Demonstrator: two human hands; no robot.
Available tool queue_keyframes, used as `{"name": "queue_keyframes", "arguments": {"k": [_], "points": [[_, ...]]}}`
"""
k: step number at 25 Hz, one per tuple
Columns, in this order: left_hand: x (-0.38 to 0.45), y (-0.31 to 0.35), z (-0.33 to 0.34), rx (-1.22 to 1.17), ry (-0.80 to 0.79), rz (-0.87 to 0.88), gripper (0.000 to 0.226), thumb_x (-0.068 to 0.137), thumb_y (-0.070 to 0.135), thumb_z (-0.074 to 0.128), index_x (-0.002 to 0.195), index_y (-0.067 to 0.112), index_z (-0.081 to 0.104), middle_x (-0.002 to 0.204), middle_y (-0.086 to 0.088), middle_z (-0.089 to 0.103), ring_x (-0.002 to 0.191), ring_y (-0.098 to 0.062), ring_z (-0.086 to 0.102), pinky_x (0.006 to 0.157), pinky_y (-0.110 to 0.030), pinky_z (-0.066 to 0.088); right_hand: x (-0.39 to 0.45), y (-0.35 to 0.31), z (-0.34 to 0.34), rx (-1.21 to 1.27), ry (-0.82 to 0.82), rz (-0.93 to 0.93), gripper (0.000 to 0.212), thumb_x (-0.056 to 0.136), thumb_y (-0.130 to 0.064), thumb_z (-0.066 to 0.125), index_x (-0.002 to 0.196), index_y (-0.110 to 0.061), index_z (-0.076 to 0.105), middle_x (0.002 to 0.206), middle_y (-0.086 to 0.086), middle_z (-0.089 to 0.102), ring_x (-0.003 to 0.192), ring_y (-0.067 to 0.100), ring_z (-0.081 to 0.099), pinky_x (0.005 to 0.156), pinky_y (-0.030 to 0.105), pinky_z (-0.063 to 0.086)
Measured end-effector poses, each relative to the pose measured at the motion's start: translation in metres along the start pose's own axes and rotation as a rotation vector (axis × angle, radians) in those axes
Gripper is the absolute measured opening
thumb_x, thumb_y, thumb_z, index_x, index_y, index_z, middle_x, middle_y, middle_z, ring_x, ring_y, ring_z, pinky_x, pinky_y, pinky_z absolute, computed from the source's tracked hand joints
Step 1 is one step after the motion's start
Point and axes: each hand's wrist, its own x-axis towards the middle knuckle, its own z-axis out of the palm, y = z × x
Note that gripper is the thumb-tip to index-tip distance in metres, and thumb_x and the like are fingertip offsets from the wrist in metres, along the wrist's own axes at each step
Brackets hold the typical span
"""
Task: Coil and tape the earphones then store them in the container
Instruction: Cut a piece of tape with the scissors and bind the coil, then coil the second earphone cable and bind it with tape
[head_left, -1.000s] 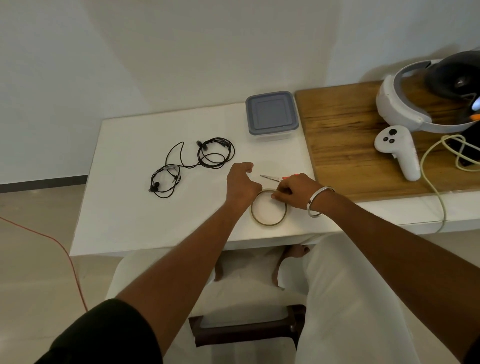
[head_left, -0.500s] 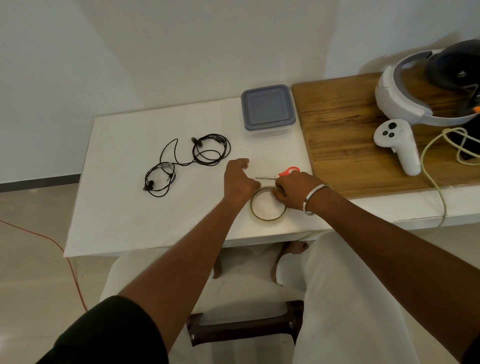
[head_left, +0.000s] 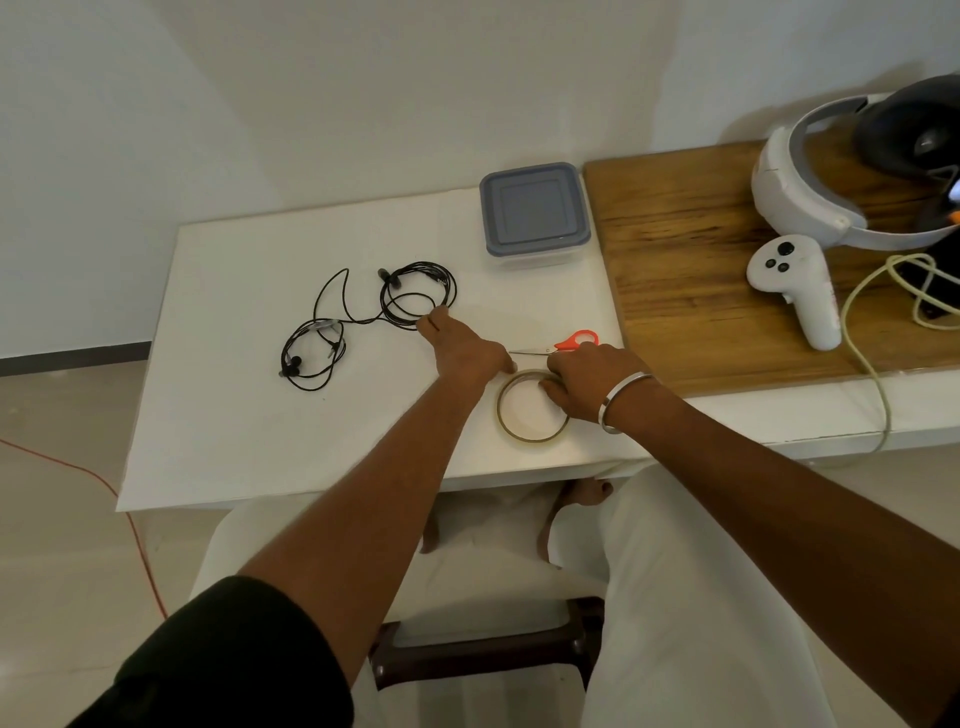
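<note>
Black earphones (head_left: 387, 278) lie loosely tangled in two coils on the white table (head_left: 249, 426), left of middle. My left hand (head_left: 467, 353) stretches toward them, its fingertips touching the lower right edge of the nearer coil. My right hand (head_left: 587, 379) grips the far rim of a clear tape roll (head_left: 524, 439) lying flat near the table's front edge. Small orange-handled scissors (head_left: 576, 340) lie just behind that hand. A square container (head_left: 532, 213) with a grey lid on stands at the back of the table.
To the right lies a wooden board (head_left: 691, 270) carrying a white VR headset (head_left: 795, 192) and a white controller (head_left: 795, 280). A pale cable (head_left: 878, 384) hangs over the front edge. An orange cord (head_left: 130, 519) runs along the floor on the left.
My left hand has left the tape roll and reached up-left to the earphone coil. The right hand stays on the roll. The scissors' orange handle has come into sight.
</note>
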Motion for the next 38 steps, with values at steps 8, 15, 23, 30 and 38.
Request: {"name": "queue_keyframes", "arguments": {"k": [8, 15, 23, 30, 38], "points": [[-0.004, -0.011, -0.002, -0.032, -0.016, 0.076, 0.109, 0.062, 0.005, 0.087, 0.146, 0.006, 0.018, 0.146, -0.007, 0.016, 0.129, -0.017, 0.035, 0.088, -0.016, 0.034, 0.000, 0.002, 0.004, 0.043, -0.007, 0.009, 0.032, 0.094, -0.045, 0.041, 0.102, -0.019, 0.058, 0.086, 0.000, 0.062, 0.069, 0.014, 0.054, 0.069, 0.029, 0.050], [-0.008, -0.036, -0.010, -0.030, 0.005, 0.289, 0.084, 0.075, 0.002, 0.075, 0.143, 0.009, 0.027, 0.141, -0.007, 0.026, 0.111, -0.023, 0.054, 0.088, -0.021, 0.050, 0.000, 0.005, 0.008, 0.100, -0.008, 0.085, 0.040, 0.090, -0.048, 0.047, 0.115, -0.016, 0.046, 0.107, 0.009, 0.059, 0.084, 0.023, 0.058, 0.073, 0.035, 0.051], [-0.019, -0.046, -0.032, -0.158, -0.147, 0.485, 0.064, 0.085, -0.009, 0.057, 0.139, 0.022, 0.043, 0.134, 0.003, 0.044, 0.095, -0.017, 0.059, 0.083, -0.022, 0.052, -0.002, -0.004, -0.004, -0.065, 0.058, 0.091, 0.052, 0.087, -0.058, 0.044, 0.117, -0.016, 0.040, 0.100, 0.008, 0.061, 0.081, 0.024, 0.062, 0.068, 0.034, 0.051], [-0.028, -0.043, -0.050, -0.263, -0.287, 0.434, 0.064, 0.089, -0.003, 0.055, 0.140, 0.033, 0.042, 0.126, 0.008, 0.052, 0.093, -0.020, 0.061, 0.076, -0.030, 0.058, 0.027, -0.043, -0.030, 0.754, 0.357, 0.190, 0.014, 0.091, -0.024, 0.052, 0.101, -0.014, 0.056, 0.095, 0.004, 0.063, 0.080, 0.018, 0.058, 0.076, 0.033, 0.053], [-0.030, -0.042, -0.077, -0.327, -0.335, 0.382, 0.076, 0.090, -0.008, 0.049, 0.150, 0.029, 0.023, 0.126, 0.001, 0.054, 0.090, -0.015, 0.063, 0.078, -0.033, 0.056, 0.052, -0.072, -0.033, 0.965, 0.110, 0.103, 0.023, 0.092, -0.030, 0.054, 0.107, -0.017, 0.065, 0.099, -0.003, 0.065, 0.092, 0.016, 0.061, 0.087, 0.037, 0.054]]}}
